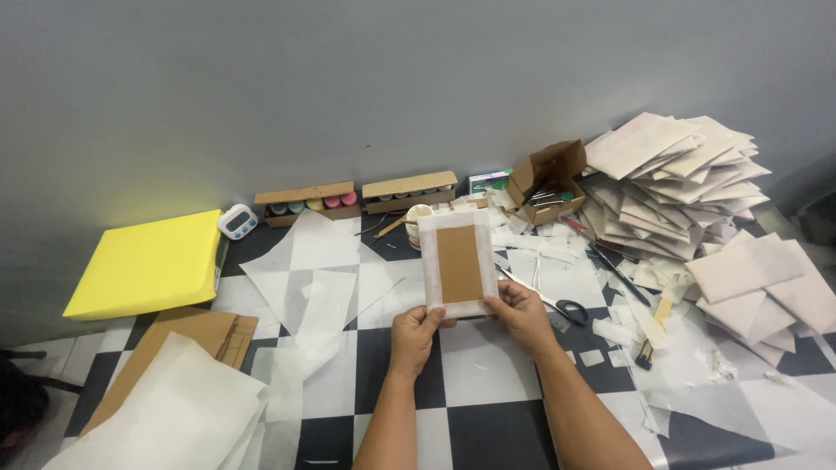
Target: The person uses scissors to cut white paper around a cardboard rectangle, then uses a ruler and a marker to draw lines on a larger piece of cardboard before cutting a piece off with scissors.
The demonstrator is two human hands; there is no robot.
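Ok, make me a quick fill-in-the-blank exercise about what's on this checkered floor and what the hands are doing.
1. Both hands, left hand and right hand, hold a brown card wrapped in ____ paper.
2. The foam pad at the far left is ____.
3. The scissors lie just to the ____ of the right hand.
4. The floor is tiled in black and ____.

Missing words: white; yellow; right; white

Brown cardboard rectangle wrapped in white translucent paper, held upright above checkered floor, paper edges folded around card, lower corners pinched.
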